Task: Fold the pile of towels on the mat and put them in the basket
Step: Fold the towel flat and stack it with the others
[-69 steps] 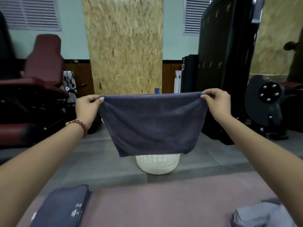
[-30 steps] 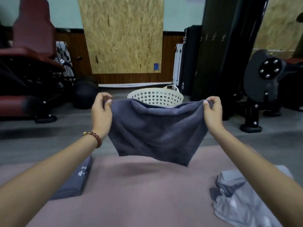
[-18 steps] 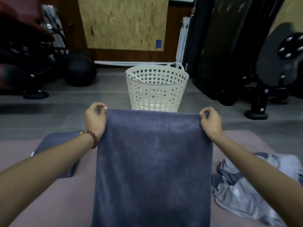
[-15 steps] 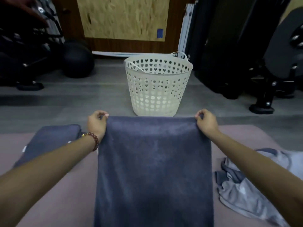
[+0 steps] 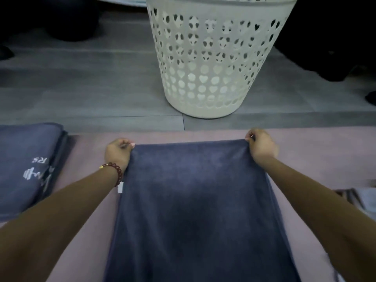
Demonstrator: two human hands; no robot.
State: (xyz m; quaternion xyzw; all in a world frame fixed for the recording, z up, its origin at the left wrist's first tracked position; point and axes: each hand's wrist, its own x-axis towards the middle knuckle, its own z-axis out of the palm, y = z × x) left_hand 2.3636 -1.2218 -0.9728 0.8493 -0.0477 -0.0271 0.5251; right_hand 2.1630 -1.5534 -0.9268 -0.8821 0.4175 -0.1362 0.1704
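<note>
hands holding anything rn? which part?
Yes. Both grip the dark blue towel spread on the mat: left hand pinches its far left corner, right hand its far right corner.

White "RS" and a dumbbell logo on the folded navy cloth (image 5: 26,159) at left, other print illegible; white tag (image 5: 120,188) on the towel (image 5: 195,200) edge unreadable.

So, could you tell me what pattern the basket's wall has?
Heart-shaped holes across the cream-white basket; head view.
</note>
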